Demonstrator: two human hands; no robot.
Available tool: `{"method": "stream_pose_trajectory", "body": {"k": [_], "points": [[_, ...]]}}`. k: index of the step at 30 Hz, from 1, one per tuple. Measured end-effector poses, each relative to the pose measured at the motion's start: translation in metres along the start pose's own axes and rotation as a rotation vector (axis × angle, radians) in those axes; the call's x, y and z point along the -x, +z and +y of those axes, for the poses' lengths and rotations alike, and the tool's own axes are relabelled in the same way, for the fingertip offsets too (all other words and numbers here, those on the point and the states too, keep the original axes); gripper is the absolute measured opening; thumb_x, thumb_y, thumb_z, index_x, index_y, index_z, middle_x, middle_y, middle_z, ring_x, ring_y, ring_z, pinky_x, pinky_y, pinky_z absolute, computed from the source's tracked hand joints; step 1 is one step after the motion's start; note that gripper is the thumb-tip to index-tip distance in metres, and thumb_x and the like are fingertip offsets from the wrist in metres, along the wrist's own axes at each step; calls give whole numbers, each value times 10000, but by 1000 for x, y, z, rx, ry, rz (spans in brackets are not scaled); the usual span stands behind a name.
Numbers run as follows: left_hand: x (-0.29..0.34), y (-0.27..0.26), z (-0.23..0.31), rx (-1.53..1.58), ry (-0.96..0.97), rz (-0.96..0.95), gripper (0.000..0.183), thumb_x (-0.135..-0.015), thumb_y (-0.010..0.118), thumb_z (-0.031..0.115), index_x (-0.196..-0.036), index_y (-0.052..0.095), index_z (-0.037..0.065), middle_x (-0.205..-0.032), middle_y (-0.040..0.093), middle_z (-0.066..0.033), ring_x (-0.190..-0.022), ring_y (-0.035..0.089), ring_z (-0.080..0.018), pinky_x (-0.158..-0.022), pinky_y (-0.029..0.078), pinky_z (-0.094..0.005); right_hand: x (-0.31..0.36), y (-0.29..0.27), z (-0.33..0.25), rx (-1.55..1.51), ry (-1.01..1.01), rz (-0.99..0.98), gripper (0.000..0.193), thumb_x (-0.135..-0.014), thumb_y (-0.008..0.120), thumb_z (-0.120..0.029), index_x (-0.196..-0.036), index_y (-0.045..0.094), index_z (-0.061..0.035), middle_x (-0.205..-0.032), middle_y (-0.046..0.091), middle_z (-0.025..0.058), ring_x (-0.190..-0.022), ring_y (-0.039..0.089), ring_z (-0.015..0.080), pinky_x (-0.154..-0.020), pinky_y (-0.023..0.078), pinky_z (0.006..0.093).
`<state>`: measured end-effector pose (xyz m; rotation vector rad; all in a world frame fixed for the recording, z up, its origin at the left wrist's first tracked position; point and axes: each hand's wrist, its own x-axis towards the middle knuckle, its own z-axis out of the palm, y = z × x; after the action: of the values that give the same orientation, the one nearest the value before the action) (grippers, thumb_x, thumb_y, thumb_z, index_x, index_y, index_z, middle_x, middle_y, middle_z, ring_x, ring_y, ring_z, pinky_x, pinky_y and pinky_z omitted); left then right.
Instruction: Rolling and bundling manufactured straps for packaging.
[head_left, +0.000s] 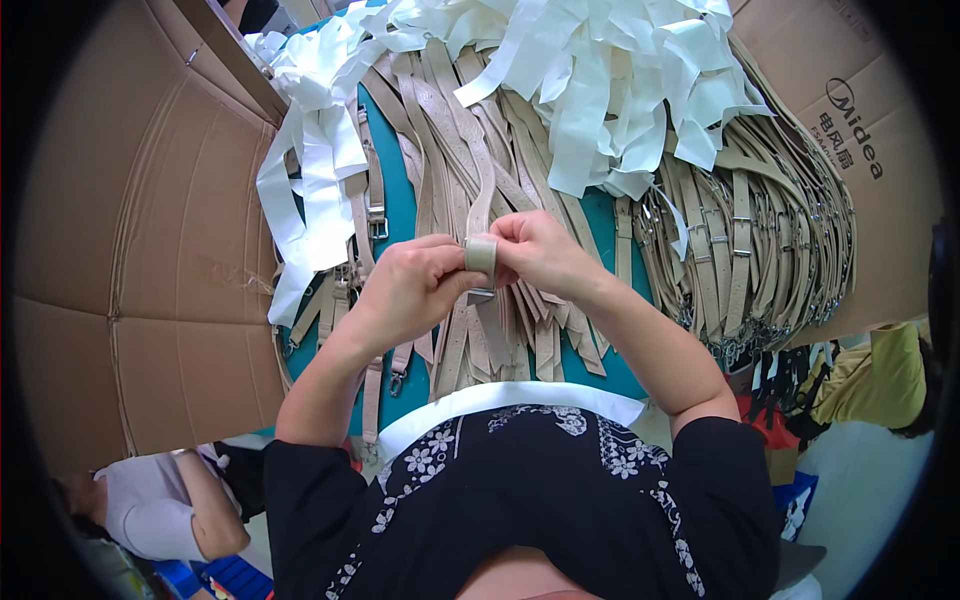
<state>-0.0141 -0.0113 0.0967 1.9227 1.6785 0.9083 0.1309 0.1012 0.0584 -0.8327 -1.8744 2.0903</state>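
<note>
A beige strap is bent into a loop between my two hands, in front of my chest. My left hand is closed on the loop's left side, with thumb and fingers pinching it. From the other side my right hand pinches the same strap, its fingertips partly behind the loop. A small silvery metal piece shows just below the loop; its exact kind is hard to make out. Beneath my hands lies a thick bundle of loose beige straps with cut ends toward me.
White strips are heaped over the far side of the green table. Beige straps with metal buckles and clips hang in a dense row at right. Cardboard stands at left, another panel at right. People sit nearby on both sides.
</note>
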Motion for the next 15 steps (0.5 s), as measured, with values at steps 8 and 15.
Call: {"method": "stream_pose_trajectory", "body": {"k": [8,15], "points": [[15,60,-12,-34,3,326,167,-786,628,144,-739,516,28,-628,525,-123,-494,518,-226,-469,412,-310,3,-11,-7,-107,-22,169,266,-842,595,-285,-707,590,-55,-601,553,-3,-492,498,66,-460,399,190],[56,104,10,400,-152,-205,265,-884,523,180,-678,520,13,-561,472,-39,-509,456,-93,-460,360,-262,7,-22,24,-343,14,188,217,-880,539,-250,-819,569,-44,-718,598,41,-624,577,113,-584,468,253]]}}
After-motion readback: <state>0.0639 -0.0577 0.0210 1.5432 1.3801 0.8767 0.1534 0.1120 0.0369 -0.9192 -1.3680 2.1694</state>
